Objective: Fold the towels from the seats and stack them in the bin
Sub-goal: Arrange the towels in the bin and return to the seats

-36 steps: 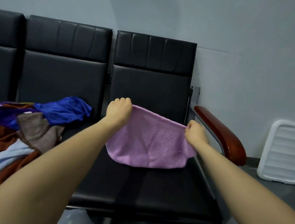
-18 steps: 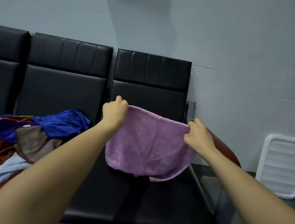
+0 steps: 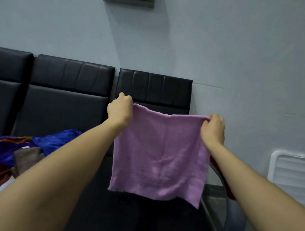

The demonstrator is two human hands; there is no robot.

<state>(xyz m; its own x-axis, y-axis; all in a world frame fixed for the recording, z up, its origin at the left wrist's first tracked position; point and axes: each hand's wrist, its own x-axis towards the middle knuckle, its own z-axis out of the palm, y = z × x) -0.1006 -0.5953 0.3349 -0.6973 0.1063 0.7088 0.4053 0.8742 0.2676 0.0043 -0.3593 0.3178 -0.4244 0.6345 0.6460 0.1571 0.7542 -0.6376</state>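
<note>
Head view: the left hand (image 3: 120, 111) and right hand (image 3: 213, 129) each pinch a top corner of the square pink terry towel (image 3: 160, 156), both grips closed on the cloth. It hangs flat in the air before the black padded seats (image 3: 67, 97). A heap of mixed coloured towels (image 3: 15, 152) lies on the left seat. A white ribbed plastic bin (image 3: 291, 177) leans against the wall at right.

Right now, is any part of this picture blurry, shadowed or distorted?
Head view: wide-angle bending makes both forearms balloon toward the bottom corners; the pink towel and the left hand look fairly sharp, the right hand slightly smeared; a soft diagonal shadow crosses the wall; no glare.
</note>
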